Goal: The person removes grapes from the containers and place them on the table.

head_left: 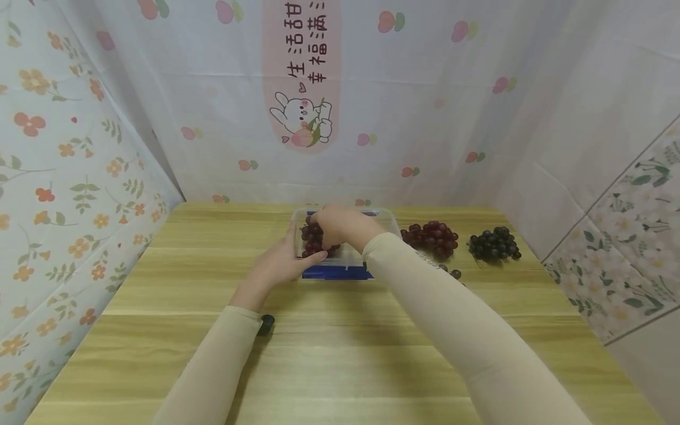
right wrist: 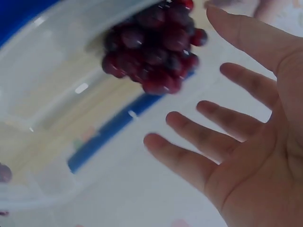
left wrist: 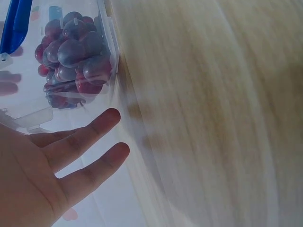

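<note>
A clear plastic box (head_left: 352, 255) with blue latches (head_left: 337, 272) stands towards the back of the table. A bunch of dark red grapes (head_left: 312, 238) lies in its left end; the same grapes (left wrist: 73, 52) show through the wall in the left wrist view. My left hand (head_left: 276, 260) rests against the box's left side, thumb along the front, other fingers extended. Over the box reaches my right hand (head_left: 342, 227). In the right wrist view its fingers are spread and straight beside the grapes (right wrist: 154, 49), with nothing held.
Right of the box lie a bunch of red grapes (head_left: 432, 238) and a bunch of black grapes (head_left: 494, 244). More dark grapes (head_left: 455, 274) are partly hidden by my right sleeve (head_left: 441, 301). Patterned cloth (head_left: 212, 118) hangs behind the wooden table (head_left: 340, 354).
</note>
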The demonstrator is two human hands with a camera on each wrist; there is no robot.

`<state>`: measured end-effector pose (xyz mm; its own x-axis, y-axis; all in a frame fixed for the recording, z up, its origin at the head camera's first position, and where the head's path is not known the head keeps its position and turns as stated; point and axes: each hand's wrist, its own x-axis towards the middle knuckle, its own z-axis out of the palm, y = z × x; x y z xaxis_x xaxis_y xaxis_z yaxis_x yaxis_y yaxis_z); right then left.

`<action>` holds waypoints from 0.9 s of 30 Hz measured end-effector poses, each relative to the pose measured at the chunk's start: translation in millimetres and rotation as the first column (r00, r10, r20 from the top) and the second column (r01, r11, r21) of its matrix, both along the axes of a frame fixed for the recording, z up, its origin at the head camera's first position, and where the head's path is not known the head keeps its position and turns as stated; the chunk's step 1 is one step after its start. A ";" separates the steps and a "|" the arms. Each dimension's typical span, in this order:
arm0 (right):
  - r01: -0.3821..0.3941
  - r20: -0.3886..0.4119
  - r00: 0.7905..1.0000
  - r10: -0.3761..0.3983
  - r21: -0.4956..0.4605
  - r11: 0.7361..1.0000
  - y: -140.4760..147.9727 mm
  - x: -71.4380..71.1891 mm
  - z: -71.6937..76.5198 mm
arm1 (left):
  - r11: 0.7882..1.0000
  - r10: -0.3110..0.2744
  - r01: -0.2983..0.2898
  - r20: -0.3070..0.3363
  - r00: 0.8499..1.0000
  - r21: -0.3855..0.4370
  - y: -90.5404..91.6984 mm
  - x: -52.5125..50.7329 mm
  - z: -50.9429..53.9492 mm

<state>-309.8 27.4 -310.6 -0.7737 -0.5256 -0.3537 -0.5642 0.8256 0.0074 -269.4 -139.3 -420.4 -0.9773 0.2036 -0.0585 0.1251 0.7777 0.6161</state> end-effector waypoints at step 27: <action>0.181 0.164 0.967 -0.193 0.090 0.979 5.3 -18.3 -18.5 | 1.000 0.003 -0.002 0.046 0.999 -0.019 -0.3 3.5 1.1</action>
